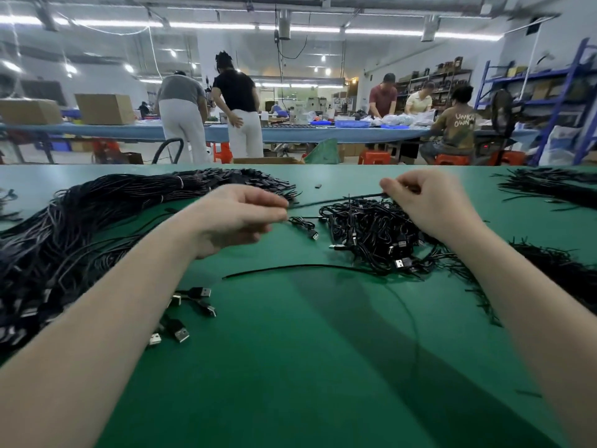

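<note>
Just above the middle of the frame, a thin black cable [336, 200] runs taut between two hands, slanting slightly up toward the right above the table [290, 367]. The left hand [239, 218] pinches its lower end between thumb and fingertips, the other fingers curled under. The right hand [429, 202] grips the upper end with curled fingers, close over the far edge of a tangled pile [378, 234] of black USB leads. Whether the cable's right end leaves that pile or stays in it cannot be told.

Just right of the left fingertips, a looped lead with a plug [312, 234] lies on the green surface. Below the pile, one loose strand [290, 268] lies in a long shallow arc. At lower left, beside the left forearm, a few plugs [184, 315] lie scattered. A large bundle [80, 227] of black wires fills the left side, reaching toward the upper middle. Another bundle [549, 187] lies at upper right, and thin black strips [562, 273] spread at the right edge.

Across the upper half, several people [239, 111] work at a long blue bench [323, 132], with cardboard boxes [105, 108] at upper left and blue shelves [562, 88] at upper right.
</note>
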`<move>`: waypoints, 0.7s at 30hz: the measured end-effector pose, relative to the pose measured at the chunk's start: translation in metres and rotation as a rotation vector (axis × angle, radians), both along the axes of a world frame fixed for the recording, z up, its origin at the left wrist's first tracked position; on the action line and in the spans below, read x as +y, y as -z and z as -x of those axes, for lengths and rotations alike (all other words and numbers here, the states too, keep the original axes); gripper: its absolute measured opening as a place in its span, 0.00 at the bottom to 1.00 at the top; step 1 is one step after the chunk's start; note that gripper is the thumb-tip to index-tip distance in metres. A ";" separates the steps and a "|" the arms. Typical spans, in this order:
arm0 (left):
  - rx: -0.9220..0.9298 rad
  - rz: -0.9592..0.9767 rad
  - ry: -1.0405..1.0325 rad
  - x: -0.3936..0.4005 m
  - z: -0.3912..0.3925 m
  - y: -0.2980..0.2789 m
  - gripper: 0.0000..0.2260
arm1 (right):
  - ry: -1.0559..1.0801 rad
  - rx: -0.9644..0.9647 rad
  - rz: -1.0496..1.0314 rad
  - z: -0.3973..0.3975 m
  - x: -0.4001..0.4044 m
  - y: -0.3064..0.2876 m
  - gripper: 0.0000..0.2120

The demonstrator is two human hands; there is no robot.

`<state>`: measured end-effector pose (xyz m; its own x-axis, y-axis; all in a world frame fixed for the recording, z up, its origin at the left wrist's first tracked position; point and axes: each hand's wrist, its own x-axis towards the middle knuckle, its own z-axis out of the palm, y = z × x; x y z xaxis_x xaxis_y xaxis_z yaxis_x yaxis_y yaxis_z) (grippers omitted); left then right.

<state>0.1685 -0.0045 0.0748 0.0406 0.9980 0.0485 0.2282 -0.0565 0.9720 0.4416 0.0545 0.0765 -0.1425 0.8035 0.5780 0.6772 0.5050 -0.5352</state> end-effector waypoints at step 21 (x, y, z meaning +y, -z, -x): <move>-0.448 0.007 -0.289 0.017 -0.014 0.021 0.11 | -0.863 0.127 0.695 0.068 -0.053 0.036 0.13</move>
